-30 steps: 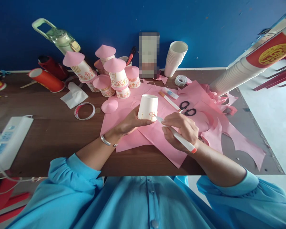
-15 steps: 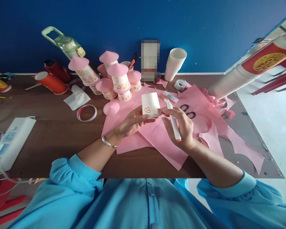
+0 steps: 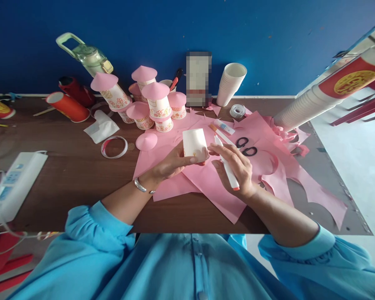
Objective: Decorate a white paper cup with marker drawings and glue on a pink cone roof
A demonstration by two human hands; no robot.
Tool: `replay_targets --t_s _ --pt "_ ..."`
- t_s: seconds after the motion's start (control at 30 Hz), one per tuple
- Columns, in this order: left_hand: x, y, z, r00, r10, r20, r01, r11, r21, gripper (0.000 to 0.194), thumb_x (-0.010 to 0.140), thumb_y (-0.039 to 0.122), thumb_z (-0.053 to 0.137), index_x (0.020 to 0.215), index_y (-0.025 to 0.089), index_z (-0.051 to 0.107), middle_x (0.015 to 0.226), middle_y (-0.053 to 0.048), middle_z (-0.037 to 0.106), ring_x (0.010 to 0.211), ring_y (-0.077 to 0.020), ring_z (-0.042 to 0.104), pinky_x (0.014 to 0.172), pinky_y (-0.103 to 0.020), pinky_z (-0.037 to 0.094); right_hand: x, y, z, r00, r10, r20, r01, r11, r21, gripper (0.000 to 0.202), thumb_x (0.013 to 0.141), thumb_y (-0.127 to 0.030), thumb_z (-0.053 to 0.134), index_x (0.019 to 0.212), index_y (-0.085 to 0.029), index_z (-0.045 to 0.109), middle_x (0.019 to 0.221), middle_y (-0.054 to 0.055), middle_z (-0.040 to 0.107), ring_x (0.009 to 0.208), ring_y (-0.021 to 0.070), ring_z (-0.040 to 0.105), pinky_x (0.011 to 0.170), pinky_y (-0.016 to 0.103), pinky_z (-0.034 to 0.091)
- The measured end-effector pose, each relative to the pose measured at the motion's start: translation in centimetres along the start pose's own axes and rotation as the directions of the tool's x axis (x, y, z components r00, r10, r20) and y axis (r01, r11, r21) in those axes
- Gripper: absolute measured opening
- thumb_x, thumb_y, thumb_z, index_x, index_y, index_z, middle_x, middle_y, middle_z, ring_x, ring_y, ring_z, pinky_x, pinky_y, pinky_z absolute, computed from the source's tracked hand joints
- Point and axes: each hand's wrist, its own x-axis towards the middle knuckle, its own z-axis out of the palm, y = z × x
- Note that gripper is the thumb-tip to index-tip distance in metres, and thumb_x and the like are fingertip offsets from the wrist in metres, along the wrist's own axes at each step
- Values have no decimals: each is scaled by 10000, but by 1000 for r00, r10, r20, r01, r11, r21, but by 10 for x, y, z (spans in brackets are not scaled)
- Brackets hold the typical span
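Note:
My left hand [image 3: 172, 161] is closed round the lower part of a white paper cup [image 3: 194, 142], which has small orange and yellow marks near its lower edge. Just right of the cup, my right hand [image 3: 237, 166] holds a white marker [image 3: 226, 163] with an orange end, its other end pointing up and left. The right fingertips are close to the cup; whether they touch it is unclear. Pink paper [image 3: 203, 183] lies under both hands. Behind them stand decorated cup towers [image 3: 159, 106] with pink cone tops, and a loose pink cone [image 3: 146, 141] lies in front.
Black-handled scissors [image 3: 246, 146], a glue stick [image 3: 225, 126] and clear tape [image 3: 237, 111] lie on the right. Stacked white cups [image 3: 231, 84] stand at the back. A tape ring [image 3: 114, 147], red cup [image 3: 68, 107], green bottle [image 3: 89, 56] and power strip [image 3: 17, 183] are leftward.
The cup has turned in my left hand, so its orange flower is no longer in full view, and has moved slightly left and down. My right hand has shifted slightly with the marker.

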Motion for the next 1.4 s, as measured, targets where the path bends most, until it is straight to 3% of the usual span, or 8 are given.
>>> replay_targets --t_s 0.13,0.27,0.5,0.7,0.93,1.03,1.17,1.4 --pt "-2 2 0 1000 -1 -5 1 999 43 449 852 540 863 1103 191 730 1009 -68 726 852 -178 704 796 -332 615 4 1 -7 995 -66 -69 64 998 -24 410 1113 -352 550 1506 -264 623 1023 89 716 827 215 724 682 366 647" --pt "-3 5 3 1000 -4 2 3 997 73 440 844 543 869 1047 175 741 988 -69 735 835 -175 710 782 -317 616 7 -2 -10 995 -87 -48 88 996 19 379 1072 -248 592 1447 -223 637 1013 90 750 822 216 740 668 348 641" --pt "-1 2 1 999 -19 39 19 1000 0 444 922 467 811 1261 201 710 1210 -133 765 1127 -290 755 946 -405 637 5 -5 -1 998 -48 -38 49 998 44 323 1026 -146 613 1340 -221 631 1030 77 787 904 215 787 732 334 656" --pt "-1 3 1 997 -62 43 60 998 32 451 771 334 955 1122 202 704 1005 -37 734 950 -192 710 874 -344 612 3 -7 1 998 -62 -24 63 997 43 280 1026 -164 638 1302 -215 641 1018 84 789 881 216 790 711 331 663" --pt "-1 9 6 994 -109 6 109 992 66 346 799 365 928 990 166 720 927 -49 715 882 -192 685 817 -340 585 10 -8 -7 991 -107 -84 112 992 54 182 977 -123 642 1128 -224 654 841 17 752 677 170 743 580 287 622" --pt "-1 10 6 994 -113 8 111 990 88 329 798 351 927 975 174 714 916 -34 702 870 -180 675 810 -329 573 11 -10 -6 992 -114 -48 117 991 61 210 928 -75 637 1069 -230 641 797 -8 739 637 154 731 548 262 592" --pt "0 10 5 996 -91 8 90 992 86 359 784 350 935 981 177 691 910 -22 692 866 -174 665 791 -318 563 11 -12 -4 986 -162 -28 162 987 18 250 890 -43 643 1049 -235 621 755 -25 726 586 146 710 484 250 530" --pt "-1 8 4 996 -89 26 87 993 79 367 786 317 934 1010 185 674 924 -16 700 865 -164 670 772 -297 554 10 -11 -3 985 -170 -14 170 985 -9 282 881 -42 653 1068 -250 621 742 -35 722 573 151 704 486 258 534"
